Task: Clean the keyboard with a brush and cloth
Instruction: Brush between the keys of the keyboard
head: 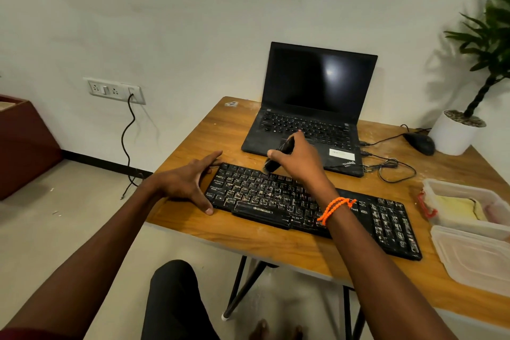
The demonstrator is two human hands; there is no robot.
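The keyboard (303, 201) is black, its keys speckled with pale dust and its legends white. The brush (278, 157) is black too. An orange beaded bracelet (335, 208) rings one wrist. The table (209, 135) is honey-brown wood grain, smeared whitish in places. The laptop (311, 107) is black with a white sticker, the mouse (419, 143) black, the plant pot (452, 135) white under green leaves, and the container (463, 201) translucent with a red clasp.
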